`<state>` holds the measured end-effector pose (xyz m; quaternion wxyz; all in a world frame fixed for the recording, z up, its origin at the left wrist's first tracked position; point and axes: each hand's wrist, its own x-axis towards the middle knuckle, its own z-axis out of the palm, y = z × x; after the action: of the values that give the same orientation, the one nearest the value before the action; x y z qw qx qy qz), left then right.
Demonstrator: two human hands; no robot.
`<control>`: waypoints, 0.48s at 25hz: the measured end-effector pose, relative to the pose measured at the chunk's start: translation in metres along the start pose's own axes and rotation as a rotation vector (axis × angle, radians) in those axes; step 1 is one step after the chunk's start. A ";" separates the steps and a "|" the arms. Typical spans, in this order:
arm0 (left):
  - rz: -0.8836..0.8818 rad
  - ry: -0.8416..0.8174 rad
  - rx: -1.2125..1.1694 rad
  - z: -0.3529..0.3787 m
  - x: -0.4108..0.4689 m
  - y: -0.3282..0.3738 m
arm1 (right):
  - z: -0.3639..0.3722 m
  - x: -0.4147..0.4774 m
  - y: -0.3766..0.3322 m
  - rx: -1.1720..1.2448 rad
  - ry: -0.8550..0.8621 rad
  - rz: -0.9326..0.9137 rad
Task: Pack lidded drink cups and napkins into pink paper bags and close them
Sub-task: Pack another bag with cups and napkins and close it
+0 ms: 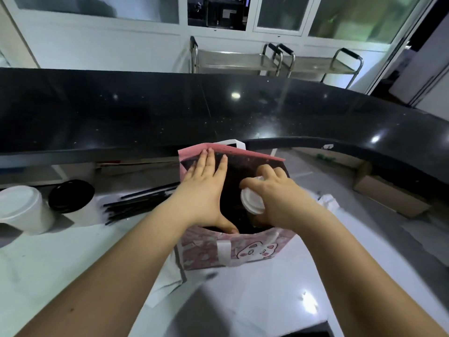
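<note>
– Right hand (274, 198), grasping what?
– Cup (251, 201), taken from above, fingertips curled round the lid rim. It sits upright in the mouth of the bag (252, 251), right half; its base is lost in the dark inside.
– Handling?
– Paper wall, so it dents if squeezed. Probably light if empty, sloshy if filled (can't tell which). The lid looks like thin plastic and could pop off under a top grip. A hold round the wall below the rim would be safer, I'd say.
– Left hand (204, 190)?
– Flat, gripping nothing: fingers straight against the far wall, thumb at the near rim, spreading the mouth. The bag is thin paper, floppy and quick to crease, and likely needs that prop.
– Around it?
– Napkin (167, 283) under the bag's left corner (looks like one). Further left, straws (141, 200), black lids (70, 195) and a spare cup (21, 207), all on the counter (73, 263).
</note>
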<state>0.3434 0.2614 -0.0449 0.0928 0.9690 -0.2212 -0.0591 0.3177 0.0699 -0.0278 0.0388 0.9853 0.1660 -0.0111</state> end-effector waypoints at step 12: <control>0.064 0.039 0.046 0.006 -0.030 0.001 | 0.043 0.036 -0.004 0.122 -0.242 0.171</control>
<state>0.3151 0.2726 -0.0482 0.0764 0.9642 -0.2517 -0.0320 0.3504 0.0820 -0.0721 -0.0008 0.9879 0.0746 -0.1363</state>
